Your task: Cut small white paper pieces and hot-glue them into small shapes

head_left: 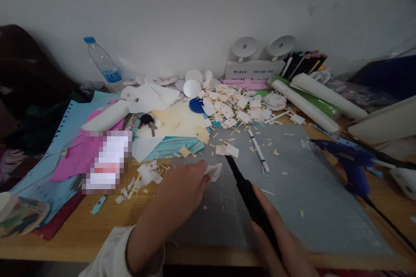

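At the lower centre of the frame the left hand pinches a small white paper piece flat on the grey cutting mat; the right hand, closed around a black craft knife, aims its tip just beside the piece; trimming seems underway, calling for a steady cut.

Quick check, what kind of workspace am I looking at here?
Likely a home craft desk: a grey cutting mat, a heap of small paper cutouts, a blue glue gun, and rolled sheets against a wall.
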Demonstrator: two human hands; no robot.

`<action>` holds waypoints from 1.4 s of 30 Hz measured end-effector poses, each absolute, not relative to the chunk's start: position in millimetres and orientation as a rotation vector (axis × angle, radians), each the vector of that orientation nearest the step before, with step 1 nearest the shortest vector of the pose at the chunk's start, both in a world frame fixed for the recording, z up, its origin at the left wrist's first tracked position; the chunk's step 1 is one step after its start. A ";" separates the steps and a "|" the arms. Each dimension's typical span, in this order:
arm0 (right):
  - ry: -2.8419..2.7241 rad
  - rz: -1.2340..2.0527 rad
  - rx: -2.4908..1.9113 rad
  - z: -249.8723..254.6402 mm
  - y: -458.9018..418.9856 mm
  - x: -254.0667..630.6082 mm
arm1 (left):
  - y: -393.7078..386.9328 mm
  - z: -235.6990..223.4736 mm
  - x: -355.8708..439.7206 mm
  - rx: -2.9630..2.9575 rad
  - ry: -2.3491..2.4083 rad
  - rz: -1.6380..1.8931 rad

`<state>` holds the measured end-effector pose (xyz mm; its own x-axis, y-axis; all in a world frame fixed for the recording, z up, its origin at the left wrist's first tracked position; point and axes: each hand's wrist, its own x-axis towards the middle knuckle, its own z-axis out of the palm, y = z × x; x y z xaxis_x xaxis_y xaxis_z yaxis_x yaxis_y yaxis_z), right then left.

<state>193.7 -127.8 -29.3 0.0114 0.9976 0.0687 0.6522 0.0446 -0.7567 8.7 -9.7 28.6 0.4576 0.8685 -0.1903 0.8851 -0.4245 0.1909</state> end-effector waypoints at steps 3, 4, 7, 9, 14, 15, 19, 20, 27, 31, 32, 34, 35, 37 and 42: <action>-1.734 0.699 -1.646 -32.5 -131.1 189.7 | -11.0 28.5 9.9 2.440 1.525 -0.115; -1.749 0.685 -1.636 -34.5 -131.9 189.5 | -11.6 28.8 10.6 2.438 1.529 -0.129; -1.837 0.649 -1.592 -41.1 -133.1 190.8 | -12.8 29.8 12.1 2.437 1.538 -0.166; -1.916 0.640 -1.566 -43.4 -132.9 191.1 | -13.2 29.9 12.4 2.440 1.538 -0.181; -1.908 0.647 -1.628 -36.5 -129.4 186.6 | -15.7 27.6 13.5 2.490 1.514 -0.153; -1.914 0.649 -1.624 -34.4 -127.8 185.9 | -16.5 27.1 13.9 2.496 1.519 -0.150; -2.000 0.638 -1.564 -29.1 -119.0 184.4 | -19.4 25.0 15.2 2.511 1.521 -0.141; -2.009 0.617 -1.561 -28.6 -116.8 183.7 | -19.8 24.6 15.3 2.510 1.517 -0.135; -2.027 0.528 -1.590 -27.7 -109.9 180.3 | -22.0 25.8 18.1 2.477 1.500 -0.188; -2.063 0.562 -1.597 -30.8 -111.0 182.2 | -22.5 27.4 20.4 2.474 1.539 -0.200; -2.066 0.568 -1.605 -32.1 -112.0 181.7 | -22.2 28.0 20.7 2.471 1.560 -0.201; -2.065 0.576 -1.627 -35.0 -114.9 178.8 | -21.2 29.3 21.0 2.464 1.597 -0.197; -2.051 0.573 -1.650 -36.4 -116.9 176.5 | -20.6 29.9 20.9 2.459 1.607 -0.193; -2.003 0.556 -1.709 -39.0 -121.3 171.3 | -19.3 30.7 20.3 2.442 1.618 -0.181; -1.936 0.523 -1.747 -47.2 -130.8 164.0 | -14.7 29.4 18.4 2.412 1.640 -0.146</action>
<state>164.0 -130.8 -47.2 -0.0724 0.9930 0.0938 0.8110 0.1134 -0.5740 18.4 -14.7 29.4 0.3720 0.9054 -0.2044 0.9273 -0.3527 0.1255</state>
